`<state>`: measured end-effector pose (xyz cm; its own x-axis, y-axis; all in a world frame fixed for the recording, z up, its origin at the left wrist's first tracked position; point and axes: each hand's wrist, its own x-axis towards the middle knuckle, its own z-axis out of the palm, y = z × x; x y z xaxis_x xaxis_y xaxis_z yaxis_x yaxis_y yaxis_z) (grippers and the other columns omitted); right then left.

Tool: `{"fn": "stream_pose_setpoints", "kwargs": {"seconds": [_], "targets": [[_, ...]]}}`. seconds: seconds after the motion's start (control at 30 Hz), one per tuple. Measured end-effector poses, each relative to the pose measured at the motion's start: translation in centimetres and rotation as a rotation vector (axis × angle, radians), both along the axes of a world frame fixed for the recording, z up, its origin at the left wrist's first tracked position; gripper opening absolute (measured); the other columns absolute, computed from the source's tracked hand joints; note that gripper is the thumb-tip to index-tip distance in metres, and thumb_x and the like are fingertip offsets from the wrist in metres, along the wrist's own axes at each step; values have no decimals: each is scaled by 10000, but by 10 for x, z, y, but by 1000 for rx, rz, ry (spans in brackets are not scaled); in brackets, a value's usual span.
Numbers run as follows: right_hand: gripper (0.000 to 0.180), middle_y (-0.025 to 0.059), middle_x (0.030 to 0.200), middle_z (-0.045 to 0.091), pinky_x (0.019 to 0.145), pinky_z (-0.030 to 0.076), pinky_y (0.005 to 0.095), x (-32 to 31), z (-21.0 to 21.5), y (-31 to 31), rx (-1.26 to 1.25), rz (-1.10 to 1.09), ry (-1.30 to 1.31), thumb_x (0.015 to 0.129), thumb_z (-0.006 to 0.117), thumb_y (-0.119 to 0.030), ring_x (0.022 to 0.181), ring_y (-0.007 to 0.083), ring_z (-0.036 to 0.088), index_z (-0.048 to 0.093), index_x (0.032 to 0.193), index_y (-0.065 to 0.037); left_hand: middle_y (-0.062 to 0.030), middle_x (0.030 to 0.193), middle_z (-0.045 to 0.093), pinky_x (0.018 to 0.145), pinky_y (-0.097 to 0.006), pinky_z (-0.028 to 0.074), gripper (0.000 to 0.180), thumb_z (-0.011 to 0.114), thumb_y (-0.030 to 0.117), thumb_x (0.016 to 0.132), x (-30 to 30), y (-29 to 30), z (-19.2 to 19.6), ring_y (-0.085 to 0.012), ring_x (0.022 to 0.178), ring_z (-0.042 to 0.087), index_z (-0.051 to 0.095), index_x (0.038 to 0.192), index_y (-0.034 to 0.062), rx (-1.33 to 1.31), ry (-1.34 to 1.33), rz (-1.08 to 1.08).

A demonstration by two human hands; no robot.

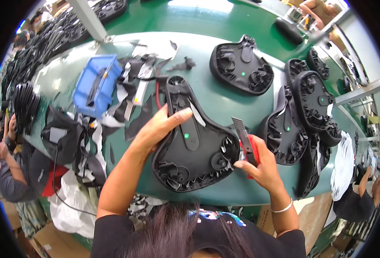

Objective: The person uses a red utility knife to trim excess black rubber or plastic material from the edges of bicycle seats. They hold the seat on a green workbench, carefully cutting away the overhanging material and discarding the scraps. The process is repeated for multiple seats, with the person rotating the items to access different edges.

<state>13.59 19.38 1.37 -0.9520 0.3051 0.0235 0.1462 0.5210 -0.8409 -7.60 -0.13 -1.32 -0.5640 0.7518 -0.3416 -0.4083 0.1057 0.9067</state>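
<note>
- We see a black bicycle saddle (194, 142) lying upside down on the green worktop (215, 96), its narrow nose pointing away from us and its wide rear toward us.
- Its underside shows a moulded plastic shell with a long central rib, a small green dot, round sockets at the rear, and jagged flaps of black cover material folded over the rim.
- We see a red-handled utility knife (246, 144) with its grey blade extended, tilted upright, its edge just beside the saddle's right rear rim.
</note>
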Motion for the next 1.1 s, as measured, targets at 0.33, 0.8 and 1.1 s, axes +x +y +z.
{"fn": "stream_pose_setpoints", "kwargs": {"seconds": [0.33,0.8,1.1], "targets": [[628,82,771,496,501,454,369,-4,10,23,811,449,124,806,601,-82,558,236,512,410,1399,-158,-37,852,600,657,-263,478,361,646,335,820,-3,16,51,-103,733,565,595,992,22,-93,277,-73],[632,192,1031,633,754,542,327,59,-19,-59,51,-214,39,868,650,-84,863,261,682,307,1395,-29,-74,990,581,742,-254,469,468,613,284,848,43,-51,8,-123,841,563,502,1173,-34,-192,321,432],[479,9,838,530,513,420,181,-21,-17,-17,-517,-292,209,816,601,-11,608,41,492,445,1268,-20,-206,1192,457,968,-409,377,675,746,255,762,66,-99,-28,-306,1134,455,393,1256,-40,-565,917,665]]}}
